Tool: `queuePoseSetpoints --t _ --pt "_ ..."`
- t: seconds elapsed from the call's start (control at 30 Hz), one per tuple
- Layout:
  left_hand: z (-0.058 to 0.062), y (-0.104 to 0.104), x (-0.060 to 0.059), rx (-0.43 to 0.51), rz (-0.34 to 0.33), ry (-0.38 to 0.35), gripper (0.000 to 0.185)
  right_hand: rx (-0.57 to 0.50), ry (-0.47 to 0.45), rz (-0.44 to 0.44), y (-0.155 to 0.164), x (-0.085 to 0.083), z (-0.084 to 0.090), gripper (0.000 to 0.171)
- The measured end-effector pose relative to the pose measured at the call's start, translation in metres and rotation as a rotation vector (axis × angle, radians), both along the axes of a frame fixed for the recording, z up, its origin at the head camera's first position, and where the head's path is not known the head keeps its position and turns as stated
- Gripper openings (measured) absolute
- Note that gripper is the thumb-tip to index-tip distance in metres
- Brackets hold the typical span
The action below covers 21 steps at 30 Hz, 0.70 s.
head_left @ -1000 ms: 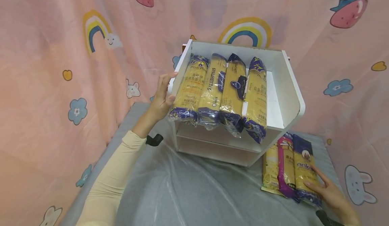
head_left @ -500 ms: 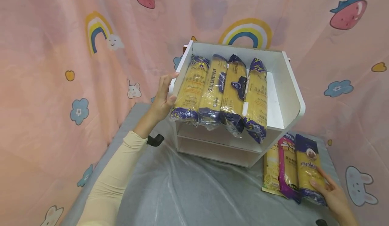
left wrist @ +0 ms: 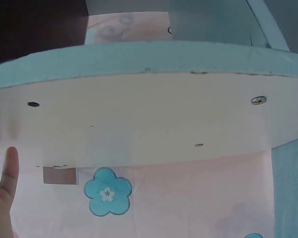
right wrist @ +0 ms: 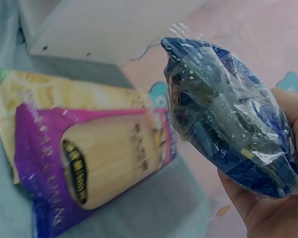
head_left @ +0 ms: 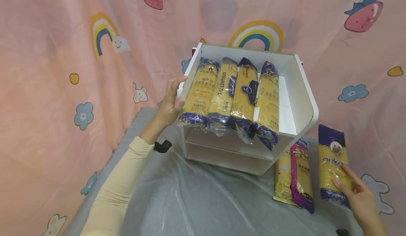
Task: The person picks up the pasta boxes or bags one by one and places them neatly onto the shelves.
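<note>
Four spaghetti packets (head_left: 233, 100) lined up side by side on the top level of a white shelf unit (head_left: 299, 98), ends overhanging its front edge. Left hand (head_left: 171, 100) pressed against the unit's left side panel, thumb tip touching the nearest packet's lower end; fingers (left wrist: 7, 171) straight against the white panel in the left wrist view, nothing gripped. Right hand (head_left: 356, 193) at the far right, fingers curled round the lower end of a blue-and-yellow noodle packet (head_left: 333, 163), lifted clear of the bench (head_left: 206, 204) and held apart from the others. Same packet seen end-on in the right wrist view (right wrist: 228, 119), crinkled dark blue wrap resting in the palm. Just left of it, flat on the bench beside the unit's right foot, a magenta packet (head_left: 301, 178) lying partly over a pale yellow packet (head_left: 281, 178). Bench covered in clear plastic sheeting over grey. Pink curtain (head_left: 63, 53) with rainbows, strawberries and flowers behind everything.
</note>
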<state>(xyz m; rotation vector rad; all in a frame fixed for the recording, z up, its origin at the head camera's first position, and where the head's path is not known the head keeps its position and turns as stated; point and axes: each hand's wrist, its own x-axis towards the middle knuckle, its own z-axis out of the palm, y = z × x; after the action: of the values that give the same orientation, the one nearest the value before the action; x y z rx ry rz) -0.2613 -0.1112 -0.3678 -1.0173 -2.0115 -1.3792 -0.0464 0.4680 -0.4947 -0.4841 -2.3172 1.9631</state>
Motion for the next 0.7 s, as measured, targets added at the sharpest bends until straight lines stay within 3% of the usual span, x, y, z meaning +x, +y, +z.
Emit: queuePoseSetpoints --t 0.2,0.43,0.7 --pt "0.000 -0.001 0.000 -0.011 0.003 -0.011 0.072 0.060 0.066 0.016 -0.003 -0.002 0.022 0.068" --pt "0.000 -0.001 -0.001 -0.005 0.006 -0.003 0.073 0.009 0.180 0.058 -0.005 -0.014 0.050 0.067" --pt "0.000 -0.001 -0.001 -0.009 0.007 -0.005 0.072 0.187 0.270 0.094 -0.009 -0.027 0.082 0.066"
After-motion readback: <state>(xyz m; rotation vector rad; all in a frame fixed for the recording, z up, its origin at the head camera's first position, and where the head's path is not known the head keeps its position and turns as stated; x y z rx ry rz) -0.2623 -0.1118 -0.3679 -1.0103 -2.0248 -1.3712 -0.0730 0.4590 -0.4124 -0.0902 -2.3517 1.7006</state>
